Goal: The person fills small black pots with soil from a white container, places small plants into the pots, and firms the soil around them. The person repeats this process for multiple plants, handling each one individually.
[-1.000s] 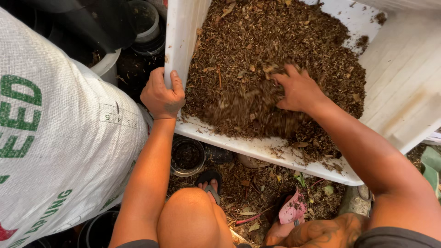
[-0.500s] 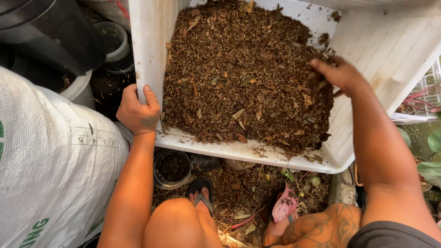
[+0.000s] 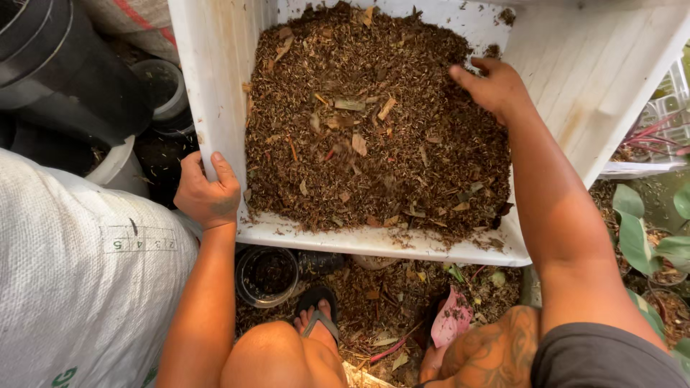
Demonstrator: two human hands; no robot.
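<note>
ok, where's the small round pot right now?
Head view, lower left of centre: the small round pot sits on the ground just under the white tub's near rim, below the left hand and left of the sandalled foot.

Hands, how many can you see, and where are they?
2. The left hand grips the near left corner of the white tub. The right hand is at the far right of the brown mulch. No others show.

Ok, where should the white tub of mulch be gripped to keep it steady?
Grip the white tub at its near-left rim corner, coming from the left, as the left hand does: the wall there is bare. The right hand works the mulch.
</note>
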